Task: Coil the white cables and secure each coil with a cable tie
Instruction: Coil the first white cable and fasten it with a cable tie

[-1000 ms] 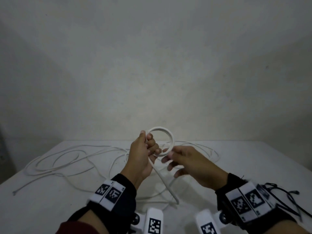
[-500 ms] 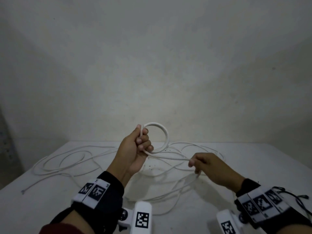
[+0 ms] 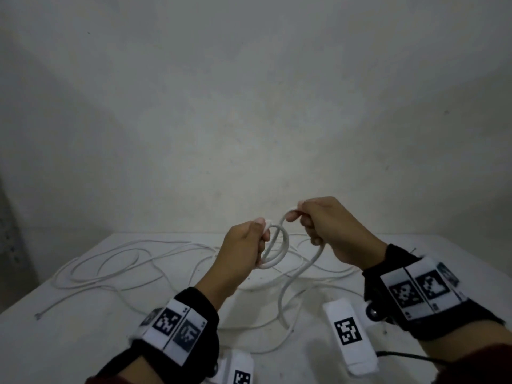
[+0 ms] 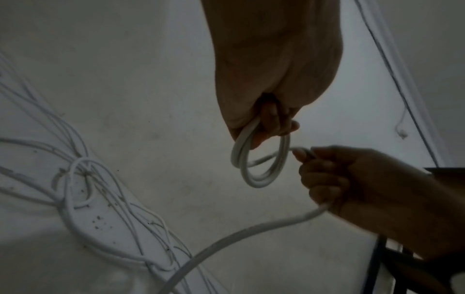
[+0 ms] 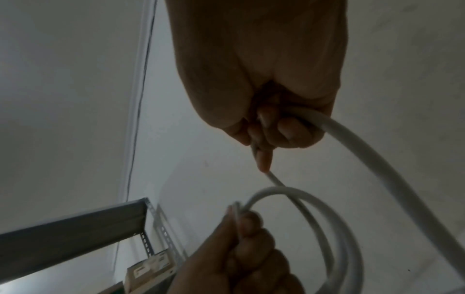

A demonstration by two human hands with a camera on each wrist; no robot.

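Note:
My left hand (image 3: 249, 242) grips a small coil (image 3: 277, 246) of thick white cable, held above the table; the coil (image 4: 261, 165) hangs from its fingers in the left wrist view and shows two or three turns (image 5: 317, 224) in the right wrist view. My right hand (image 3: 313, 217) is raised just right of the coil, fingers curled round the same cable's running length (image 3: 299, 273). That length drops from the right fist (image 5: 271, 129) in a slack loop to the table. Thinner white cables (image 3: 116, 267) lie loose across the table's left and middle. No cable tie can be made out.
The white table (image 3: 55, 342) stands against a plain wall. A cable end (image 3: 37, 316) lies near its left edge. A black wire (image 3: 401, 356) runs at the lower right. A metal shelf frame (image 5: 141, 224) with boxes shows in the right wrist view.
My right hand has swung up and in from the right, carrying the cable over toward the coil. The left hand has moved slightly right; the coil now hangs lower from its fingers.

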